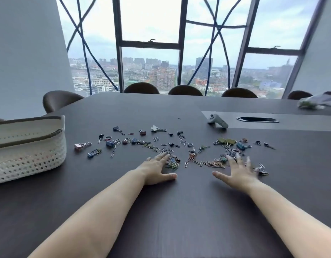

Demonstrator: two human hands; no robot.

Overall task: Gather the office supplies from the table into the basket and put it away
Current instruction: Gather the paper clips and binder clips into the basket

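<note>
Several coloured paper clips [193, 161] and binder clips [110, 143] lie scattered across the dark table [161, 211]. A white woven basket [29, 151] stands at the left, apart from the clips. My left hand [157, 169] lies flat on the table, fingers spread, its fingertips touching a clump of paper clips. My right hand [237, 172] is also flat and spread, slightly blurred, its fingers over clips at the right of the pile. Neither hand holds anything.
A grey handheld controller [217, 121] lies beyond the clips beside a cable slot [257, 119]. A blurred white object [317, 101] sits at the far right. Chairs [185, 90] line the table's far edge and left corner before large windows.
</note>
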